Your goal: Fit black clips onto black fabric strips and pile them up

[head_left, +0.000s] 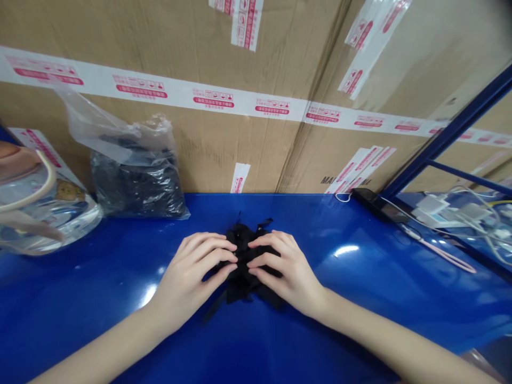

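A loose heap of small black strips point(242, 290), apparently cloth or soft plastic, lies on the blue table top, with a few ends sticking out at the back and front. My left hand point(192, 272) touches the heap from the left, its fingers bent and spaced apart. From the right, my right hand point(286, 272) rests on it in the same way, fingers curved with gaps between them. The fingertips of both hands face each other across the middle of the heap. Fingers hide part of the strips, and their exact kind is unclear.
Behind the blue table point(256, 346) stand large taped cardboard boxes point(248, 144). A clear plastic bag of black items point(138, 181) leans there at left, beside a transparent bottle point(48, 213) with a strap. At right are a black phone-like object point(380, 205), white chargers and cables point(438, 210), and a blue metal frame point(448, 130).
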The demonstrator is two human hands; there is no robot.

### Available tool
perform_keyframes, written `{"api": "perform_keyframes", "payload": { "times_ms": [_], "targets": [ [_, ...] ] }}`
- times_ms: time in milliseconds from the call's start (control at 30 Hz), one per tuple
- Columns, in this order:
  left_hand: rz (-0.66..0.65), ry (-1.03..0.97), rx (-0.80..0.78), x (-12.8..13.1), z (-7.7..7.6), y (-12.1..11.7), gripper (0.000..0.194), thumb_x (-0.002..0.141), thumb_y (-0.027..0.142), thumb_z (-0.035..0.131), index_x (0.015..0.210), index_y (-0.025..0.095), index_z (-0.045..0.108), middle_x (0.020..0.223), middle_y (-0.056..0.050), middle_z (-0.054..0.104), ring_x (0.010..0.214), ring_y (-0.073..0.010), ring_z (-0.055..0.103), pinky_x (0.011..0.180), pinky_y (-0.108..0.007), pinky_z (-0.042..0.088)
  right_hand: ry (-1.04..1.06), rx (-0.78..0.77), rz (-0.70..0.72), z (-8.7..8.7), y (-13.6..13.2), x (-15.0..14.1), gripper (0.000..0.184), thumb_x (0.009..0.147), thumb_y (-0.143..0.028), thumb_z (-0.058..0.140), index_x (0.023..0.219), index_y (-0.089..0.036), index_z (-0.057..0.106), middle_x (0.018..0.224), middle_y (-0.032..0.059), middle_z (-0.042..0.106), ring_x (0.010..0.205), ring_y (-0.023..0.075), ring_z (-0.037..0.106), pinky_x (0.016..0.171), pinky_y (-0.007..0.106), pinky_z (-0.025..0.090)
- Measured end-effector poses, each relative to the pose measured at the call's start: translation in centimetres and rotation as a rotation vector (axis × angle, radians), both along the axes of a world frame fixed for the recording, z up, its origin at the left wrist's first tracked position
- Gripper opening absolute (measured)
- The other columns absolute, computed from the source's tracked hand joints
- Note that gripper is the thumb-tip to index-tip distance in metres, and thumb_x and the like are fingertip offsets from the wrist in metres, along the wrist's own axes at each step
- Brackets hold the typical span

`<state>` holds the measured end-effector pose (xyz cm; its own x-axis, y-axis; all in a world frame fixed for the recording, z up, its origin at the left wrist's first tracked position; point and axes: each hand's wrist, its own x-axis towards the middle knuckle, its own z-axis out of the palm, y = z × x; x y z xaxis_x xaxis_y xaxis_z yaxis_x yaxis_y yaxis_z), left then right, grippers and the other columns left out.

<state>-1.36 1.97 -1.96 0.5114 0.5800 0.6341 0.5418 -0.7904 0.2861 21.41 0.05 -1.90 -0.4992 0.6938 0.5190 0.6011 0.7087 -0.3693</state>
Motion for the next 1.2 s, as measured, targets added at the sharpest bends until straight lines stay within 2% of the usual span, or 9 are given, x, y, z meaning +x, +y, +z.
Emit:
{"api": "perform_keyframes", "payload": {
  "times_ms": [100, 267, 400, 633, 833, 900, 1000, 1100, 1200],
  "targets": [
    [-0.017, -0.073, -0.023, 0.2, 0.3, -0.3, 0.004, 0.088, 0.019, 0.062, 0.087, 0.022, 0.061, 0.097, -0.001, 0.071, 0.1, -0.02, 0.059, 0.09, -0.035, 0.042, 0.043, 0.002, -0.003, 0.3, -0.2, -0.1, 0.01, 0.091, -0.029, 0.059, 0.099, -0.025, 0.065, 0.114, 0.0055, 0.066, 0.107, 0.0205, 0.058, 0.096, 0.042, 0.043],
    [-0.083, -0.078, 0.041, 0.1, 1.0, -1.1, 0.01, 0.085, 0.016, 0.066, 0.084, 0.025, 0.063, 0.083, 0.003, 0.069, 0.087, -0.0171, 0.061, 0.094, -0.036, 0.038, 0.087, -0.004, 0.073, 1.0, -1.0, -0.6, 0.04, 0.083, -0.043, 0.067, 0.116, -0.022, 0.057, 0.111, 0.0067, 0.068, 0.108, 0.0221, 0.059, 0.095, 0.041, 0.044],
    [-0.114, 0.001, 0.082, -0.1, 1.4, -1.8, 0.014, 0.085, 0.014, 0.066, 0.087, 0.027, 0.065, 0.078, 0.005, 0.068, 0.081, -0.016, 0.061, 0.094, -0.036, 0.034, 0.155, -0.072, 0.12, 1.2, -1.8, -1.2, 0.028, 0.085, -0.038, 0.067, 0.107, -0.023, 0.059, 0.102, 0.0025, 0.07, 0.097, 0.0187, 0.062, 0.092, 0.037, 0.044],
    [-0.088, 0.032, 0.094, 0.3, 1.5, -2.0, 0.009, 0.09, 0.016, 0.06, 0.088, 0.024, 0.064, 0.077, 0.004, 0.069, 0.077, -0.015, 0.06, 0.086, -0.034, 0.035, 0.429, -0.382, 0.071, 0.8, -2.0, -1.6, 0.008, 0.084, -0.029, 0.069, 0.087, -0.022, 0.067, 0.083, -0.0013, 0.066, 0.079, 0.0132, 0.06, 0.075, 0.026, 0.046],
    [0.019, 0.02, 0.089, 0.8, 2.0, -2.2, 0.008, 0.089, 0.018, 0.06, 0.082, 0.022, 0.063, 0.082, 0.0, 0.068, 0.08, -0.0165, 0.058, 0.082, -0.034, 0.035, 0.554, -0.523, 0.031, 1.1, -1.7, -1.4, 0.009, 0.086, -0.027, 0.067, 0.08, -0.021, 0.066, 0.078, -0.0033, 0.064, 0.074, 0.0104, 0.058, 0.073, 0.023, 0.043],
    [0.034, 0.011, 0.033, 0.8, 2.0, -2.3, 0.009, 0.088, 0.016, 0.061, 0.081, 0.022, 0.062, 0.091, -0.001, 0.068, 0.085, -0.0178, 0.059, 0.083, -0.034, 0.035, 0.578, -0.557, 0.021, 1.2, -1.7, -1.4, 0.012, 0.085, -0.028, 0.068, 0.077, -0.02, 0.063, 0.076, -0.0037, 0.062, 0.073, 0.0102, 0.056, 0.072, 0.022, 0.042],
    [-0.043, -0.056, -0.119, 0.7, 1.9, -2.3, 0.009, 0.087, 0.012, 0.059, 0.084, 0.021, 0.059, 0.091, 0.0, 0.069, 0.085, -0.0156, 0.061, 0.087, -0.034, 0.037, 0.605, -0.6, -0.014, 1.2, -1.7, -1.6, 0.017, 0.086, -0.031, 0.066, 0.074, -0.02, 0.059, 0.074, -0.0042, 0.058, 0.071, 0.0099, 0.052, 0.069, 0.022, 0.041],
    [-0.094, -0.176, -0.257, 0.6, 1.7, -2.4, 0.011, 0.086, 0.012, 0.062, 0.09, 0.022, 0.061, 0.083, 0.003, 0.069, 0.079, -0.0125, 0.063, 0.082, -0.027, 0.043, 0.614, -0.623, -0.027, 1.1, -1.7, -1.5, 0.021, 0.088, -0.032, 0.064, 0.073, -0.019, 0.056, 0.072, -0.0044, 0.054, 0.069, 0.0096, 0.049, 0.068, 0.022, 0.039],
    [-0.084, -0.282, -0.435, 0.6, 1.6, -2.3, 0.014, 0.084, 0.016, 0.065, 0.095, 0.024, 0.065, 0.086, 0.004, 0.071, 0.08, -0.0111, 0.066, 0.073, -0.019, 0.049, 0.625, -0.625, -0.049, 1.1, -1.7, -1.4, 0.022, 0.088, -0.033, 0.062, 0.073, -0.019, 0.056, 0.072, -0.0045, 0.054, 0.069, 0.0096, 0.049, 0.068, 0.022, 0.039]
  ]
}}
